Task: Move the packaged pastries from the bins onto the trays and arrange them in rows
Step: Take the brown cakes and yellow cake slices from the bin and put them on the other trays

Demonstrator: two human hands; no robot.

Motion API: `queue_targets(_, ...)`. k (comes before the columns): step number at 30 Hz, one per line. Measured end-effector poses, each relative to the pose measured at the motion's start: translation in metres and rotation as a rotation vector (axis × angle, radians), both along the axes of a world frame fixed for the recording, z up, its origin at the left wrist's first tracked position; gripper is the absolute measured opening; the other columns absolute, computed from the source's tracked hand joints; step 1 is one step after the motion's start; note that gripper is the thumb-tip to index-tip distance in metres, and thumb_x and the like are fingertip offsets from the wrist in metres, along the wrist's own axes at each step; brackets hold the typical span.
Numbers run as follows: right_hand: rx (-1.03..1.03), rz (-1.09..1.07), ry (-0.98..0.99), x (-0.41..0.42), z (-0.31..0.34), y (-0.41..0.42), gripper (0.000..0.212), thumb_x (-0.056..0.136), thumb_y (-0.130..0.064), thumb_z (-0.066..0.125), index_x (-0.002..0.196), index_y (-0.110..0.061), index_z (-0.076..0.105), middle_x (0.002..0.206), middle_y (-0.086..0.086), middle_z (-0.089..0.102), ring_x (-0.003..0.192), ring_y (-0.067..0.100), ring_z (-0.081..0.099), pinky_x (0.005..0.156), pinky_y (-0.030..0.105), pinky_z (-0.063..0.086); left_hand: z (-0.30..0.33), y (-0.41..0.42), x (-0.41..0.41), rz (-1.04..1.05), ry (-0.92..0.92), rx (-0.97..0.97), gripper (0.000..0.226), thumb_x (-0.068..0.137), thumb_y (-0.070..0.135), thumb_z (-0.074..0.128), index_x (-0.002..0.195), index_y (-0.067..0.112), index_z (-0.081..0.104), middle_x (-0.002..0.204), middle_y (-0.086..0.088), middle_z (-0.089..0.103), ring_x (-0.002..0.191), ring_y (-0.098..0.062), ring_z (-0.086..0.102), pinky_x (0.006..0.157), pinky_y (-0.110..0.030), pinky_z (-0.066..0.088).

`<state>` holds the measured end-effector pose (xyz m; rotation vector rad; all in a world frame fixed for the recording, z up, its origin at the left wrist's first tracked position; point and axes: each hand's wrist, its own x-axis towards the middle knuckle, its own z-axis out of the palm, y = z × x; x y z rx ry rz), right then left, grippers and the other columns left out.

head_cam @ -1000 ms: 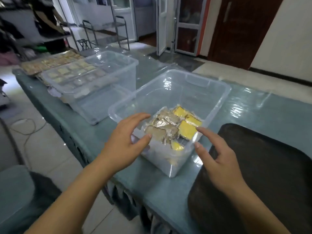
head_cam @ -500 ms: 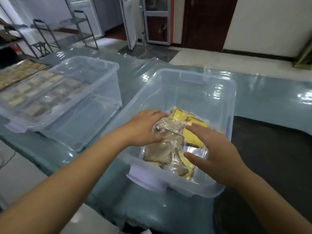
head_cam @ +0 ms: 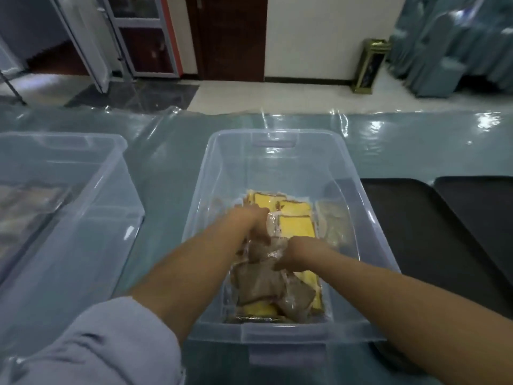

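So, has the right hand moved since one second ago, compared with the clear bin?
Yes. The right hand went from outside the clear bin, near its rim, down inside it onto the packaged pastries.

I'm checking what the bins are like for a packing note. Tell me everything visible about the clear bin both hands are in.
The clear bin is a see-through, faintly bluish plastic tub, rectangular with rounded corners, a rolled rim and a handle slot at the far end. It stands upright and lidless on the plastic-covered table, beside a dark tray. Packaged pastries, yellow and brown, cover its floor. The left hand and right hand reach inside onto the packets.
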<state>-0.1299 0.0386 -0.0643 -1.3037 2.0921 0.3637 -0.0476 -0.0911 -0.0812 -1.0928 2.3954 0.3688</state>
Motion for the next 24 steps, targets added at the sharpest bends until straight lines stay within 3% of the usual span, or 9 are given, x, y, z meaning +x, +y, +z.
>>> queue_targets(3, 0.106, -0.089, 0.013, -0.009, -0.059, -0.013, 0.085, 0.049, -0.081, 0.060, 0.114, -0.027, 0.062, 0.112, 0.001, 0.062, 0.105, 0.031, 0.059, 0.094, 0.050, 0.047, -0.032, 0.001, 0.004, 0.028, -0.049, 0.016, 0.121, 0.067, 0.051, 0.086, 0.158, 0.020, 0.012, 0.163, -0.016, 0.017, 0.149, -0.043, 0.014, 0.120, -0.056, 0.018)
queue_targets(5, 0.169, -0.043, -0.022, -0.001, -0.068, -0.007, 0.089, 0.051, -0.080, 0.064, 0.122, -0.027, 0.060, 0.125, 0.002, 0.061, 0.112, 0.029, 0.059, 0.093, 0.047, 0.049, -0.038, -0.001, 0.002, 0.008, -0.049, -0.012, 0.123, 0.069, 0.052, 0.084, 0.159, 0.020, 0.006, 0.164, -0.018, 0.013, 0.151, -0.041, 0.005, 0.121, -0.058, 0.005)
queue_targets(6, 0.175, -0.037, -0.036, 0.005, -0.063, -0.003, 0.078, 0.060, -0.073, 0.068, 0.119, -0.024, 0.063, 0.125, 0.003, 0.063, 0.110, 0.028, 0.061, 0.091, 0.045, 0.051, -0.036, -0.001, 0.000, -0.005, -0.055, -0.022, 0.124, 0.068, 0.054, 0.083, 0.159, 0.019, 0.006, 0.163, -0.019, 0.015, 0.151, -0.041, 0.007, 0.121, -0.060, 0.004)
queue_targets(9, 0.122, -0.076, -0.078, 0.012, -0.053, 0.004, 0.045, 0.077, -0.050, 0.074, 0.108, -0.018, 0.067, 0.116, 0.007, 0.068, 0.105, 0.029, 0.065, 0.089, 0.041, 0.054, -0.032, 0.002, -0.008, -0.033, -0.083, -0.087, 0.128, 0.066, 0.055, 0.084, 0.158, 0.016, 0.005, 0.161, -0.023, 0.018, 0.149, -0.043, 0.014, 0.119, -0.062, 0.008)
queue_targets(15, 0.158, -0.096, -0.104, 0.018, -0.034, -0.001, 0.057, 0.081, -0.041, 0.078, 0.121, -0.003, 0.063, 0.116, 0.011, 0.066, 0.103, 0.027, 0.065, 0.090, 0.037, 0.054, -0.020, 0.002, -0.013, 0.023, -0.084, -0.154, 0.118, 0.064, 0.050, 0.088, 0.154, 0.011, 0.022, 0.161, -0.022, 0.015, 0.148, -0.041, 0.017, 0.119, -0.055, 0.018)
queue_targets(17, 0.120, -0.104, -0.131, 0.014, -0.023, -0.001, 0.051, 0.079, -0.034, 0.079, 0.116, -0.002, 0.065, 0.099, 0.011, 0.069, 0.086, 0.025, 0.067, 0.077, 0.036, 0.057, -0.010, 0.000, -0.013, 0.023, -0.072, -0.143, 0.105, 0.067, 0.047, 0.088, 0.150, 0.014, 0.034, 0.161, -0.020, 0.017, 0.145, -0.040, 0.027, 0.116, -0.051, 0.029)
queue_targets(19, 0.024, -0.108, -0.127, 0.010, -0.008, 0.001, 0.037, 0.078, -0.027, 0.079, 0.105, -0.006, 0.067, 0.083, 0.006, 0.063, 0.072, 0.022, 0.059, 0.066, 0.031, 0.050, 0.001, -0.002, -0.013, 0.040, -0.034, -0.102, 0.085, 0.069, 0.040, 0.089, 0.140, 0.014, 0.050, 0.153, -0.015, 0.035, 0.133, -0.036, 0.047, 0.106, -0.047, 0.043)
queue_targets(22, -0.123, -0.075, -0.049, 0.005, 0.021, 0.012, 0.022, 0.079, -0.026, 0.074, 0.091, -0.012, 0.060, 0.090, 0.007, 0.063, 0.080, 0.025, 0.059, 0.069, 0.032, 0.049, 0.019, -0.003, -0.010, 0.077, -0.035, 0.035, 0.053, 0.071, 0.036, 0.088, 0.109, 0.013, 0.060, 0.129, -0.009, 0.061, 0.110, -0.032, 0.063, 0.095, -0.043, 0.053)
queue_targets(24, -0.265, -0.117, -0.056, 0.002, 0.044, 0.026, 0.021, 0.080, -0.024, 0.069, 0.094, -0.017, 0.056, 0.094, 0.005, 0.061, 0.083, 0.025, 0.058, 0.071, 0.032, 0.048, 0.029, 0.000, -0.009, 0.061, -0.020, 0.082, 0.052, 0.070, 0.034, 0.088, 0.107, 0.009, 0.060, 0.122, -0.010, 0.064, 0.099, -0.033, 0.065, 0.090, -0.042, 0.055)
